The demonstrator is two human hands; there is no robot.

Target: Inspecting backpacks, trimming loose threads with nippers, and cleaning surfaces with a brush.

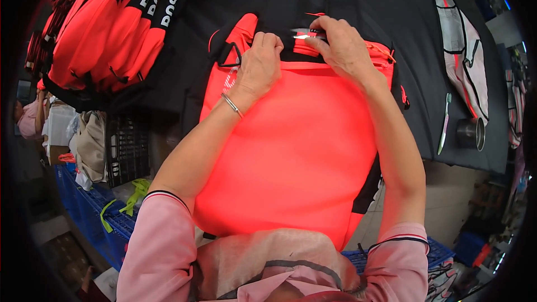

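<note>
A bright coral-red backpack (296,151) with black trim lies in front of me, its lower end against my body. My right hand (344,47) is closed on small metal thread snips (302,37). Their blades point left over a short red webbing loop (306,49) at the bag's top edge. My left hand (262,61) has its fingers pinched together at the black top edge, beside a red strap end (244,27) and a black buckle (230,56). What the left fingertips grip is hidden. An orange zipper pull (380,51) shows right of my right hand.
Several red and black bags (106,39) are piled at the far left of the black-covered table (417,17). To the right lie a white-and-black fabric piece (464,50), a toothbrush (445,123) and a metal cup (471,133). A black crate (127,148) stands lower left.
</note>
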